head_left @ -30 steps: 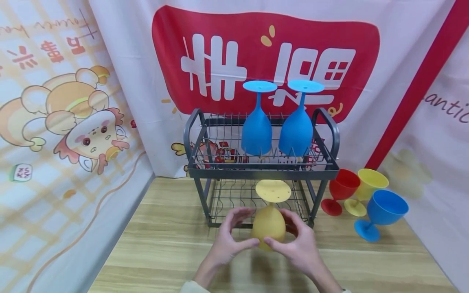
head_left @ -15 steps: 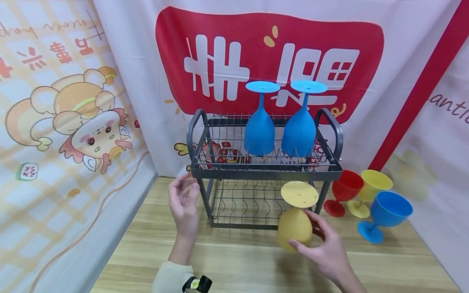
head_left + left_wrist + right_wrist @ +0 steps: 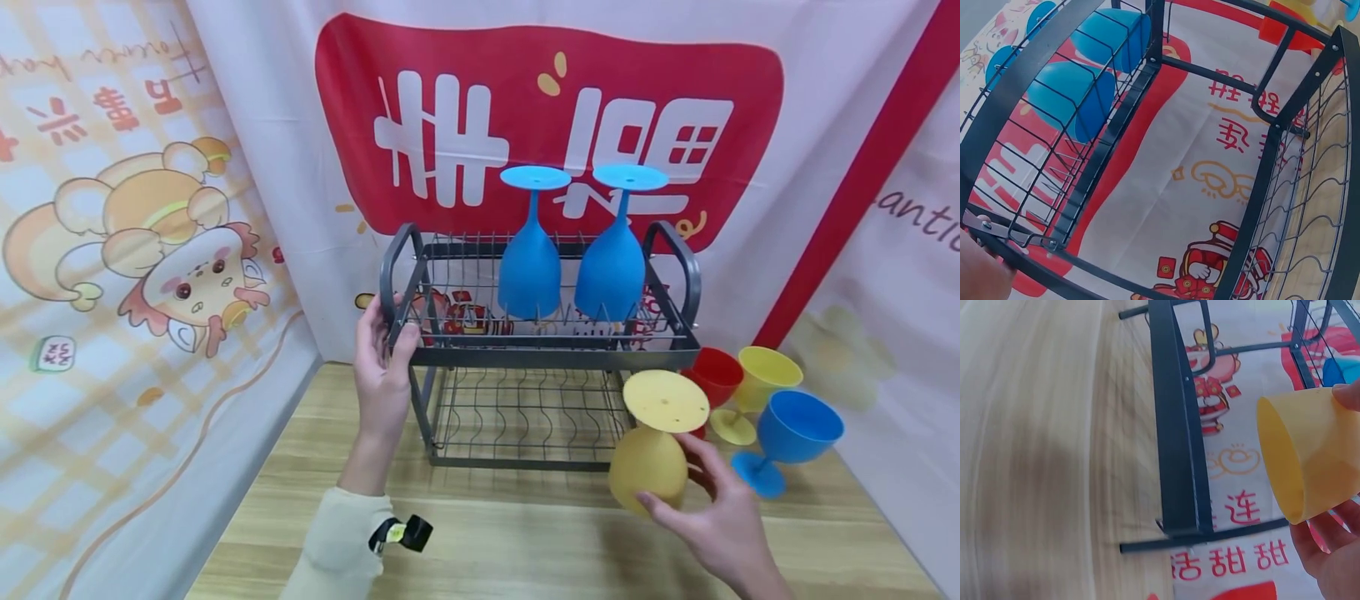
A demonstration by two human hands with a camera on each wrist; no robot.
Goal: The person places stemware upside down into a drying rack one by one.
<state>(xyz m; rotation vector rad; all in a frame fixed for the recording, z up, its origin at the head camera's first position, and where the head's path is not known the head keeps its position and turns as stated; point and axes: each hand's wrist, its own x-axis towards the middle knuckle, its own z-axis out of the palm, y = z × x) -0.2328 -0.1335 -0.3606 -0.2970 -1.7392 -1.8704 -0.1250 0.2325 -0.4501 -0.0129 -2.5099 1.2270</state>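
Farther right than half a second ago, the inverted yellow goblet point(image 3: 648, 468) is held off the surface point(image 3: 517, 550) before the right front corner of the two-tier dish rack point(image 3: 555, 358), whose left front corner is now grasped by the left-hand grip point(image 3: 384, 360). A slip could be caused by the hold itself, since the rounded, smooth-looking bowl is supported from one side only. Its foot is seen to overlap the red goblet point(image 3: 716, 377) in the head view, and a knock could be caused if the two are as near in depth, which cannot be told. The bowl is clamped by the right-hand grip point(image 3: 716, 518), thumb and fingers parted by the bowl's width; its mouth is left uncovered, as shown in the right wrist view. At the rack, the corner is clasped by the left-hand grip, the thumb laid at the front and the fingers beside the handle. If the rack were tugged, the left blue goblet point(image 3: 530, 279) and the right blue goblet point(image 3: 611, 279), both inverted on the upper tier, could be toppled. Outermost, the upright yellow goblet point(image 3: 768, 377) and the upright blue goblet point(image 3: 798, 427) could be upset by a wide sweep.
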